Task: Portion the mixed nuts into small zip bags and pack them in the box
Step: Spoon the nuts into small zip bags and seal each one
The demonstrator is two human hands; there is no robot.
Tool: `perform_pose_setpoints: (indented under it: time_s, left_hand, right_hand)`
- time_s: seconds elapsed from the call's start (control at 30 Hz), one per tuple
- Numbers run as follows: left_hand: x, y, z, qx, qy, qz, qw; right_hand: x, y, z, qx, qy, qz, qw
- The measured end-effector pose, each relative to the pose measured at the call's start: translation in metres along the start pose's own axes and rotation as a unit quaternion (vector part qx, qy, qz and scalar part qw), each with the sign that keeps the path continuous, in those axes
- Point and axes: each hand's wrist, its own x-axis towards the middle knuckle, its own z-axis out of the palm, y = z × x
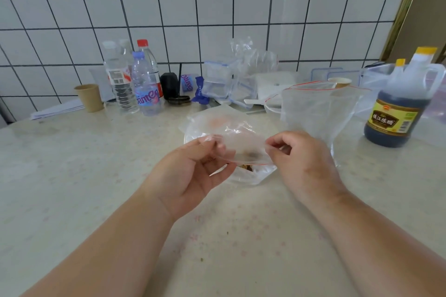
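A small clear zip bag (243, 148) with a red seal line is stretched between both hands above the counter. My left hand (193, 171) pinches its left edge and my right hand (304, 161) pinches its right edge. Directly beneath lies a larger clear plastic bag (217, 123) with a few brown nuts (247, 167) showing under the small bag. A big open zip bag (318, 108) with a red seal stands behind my right hand. No box for packing can be made out for sure.
Along the tiled wall stand water bottles (144, 84), a paper cup (90, 97), a black object (170, 85), a heap of clear bags and containers (231, 79) and a second paper cup (341, 81). A dark vinegar jug (398, 106) stands at right.
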Motion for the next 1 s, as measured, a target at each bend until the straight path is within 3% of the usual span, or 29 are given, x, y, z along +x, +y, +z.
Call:
perform_pose_setpoints:
  time_s: [0.13,0.23,0.3,0.4,0.57,0.67,0.73,0.83,0.93,1.0]
  left_hand:
    - [0.000,0.003,-0.001,0.028,0.014,-0.039,0.999]
    - [0.002,0.006,-0.006,0.011,0.027,-0.057,0.998]
    - [0.003,0.007,-0.008,-0.008,0.017,-0.078,0.997]
    - [0.004,0.010,-0.010,-0.035,0.007,-0.102,0.994]
    - [0.002,0.009,-0.006,-0.023,0.001,-0.062,0.998]
    - [0.004,0.002,-0.007,0.076,-0.008,-0.003,0.997]
    - [0.005,-0.004,-0.006,0.171,0.032,0.048,0.984]
    - [0.006,-0.015,-0.002,0.320,0.136,0.110,0.931]
    - [0.008,-0.022,-0.002,0.435,0.237,0.170,0.852]
    - [0.008,-0.020,-0.003,0.450,0.270,0.201,0.827]
  right_hand:
    - [0.000,-0.001,0.000,0.187,-0.069,0.095,0.975]
    - [0.001,-0.007,-0.006,0.432,-0.183,0.175,0.866]
    - [0.002,-0.009,-0.011,0.501,-0.242,0.198,0.807]
    - [0.003,-0.008,-0.015,0.497,-0.282,0.214,0.792]
    - [0.002,-0.013,-0.010,0.516,-0.286,0.206,0.780]
    - [0.001,-0.013,-0.003,0.519,-0.236,0.158,0.806]
    - [0.000,-0.012,0.002,0.489,-0.181,0.148,0.840]
    - [-0.002,-0.010,0.010,0.424,-0.096,0.148,0.888]
    - [-0.006,-0.008,0.015,0.257,-0.044,0.066,0.963]
    - [-0.008,-0.009,0.014,0.158,0.004,0.014,0.987]
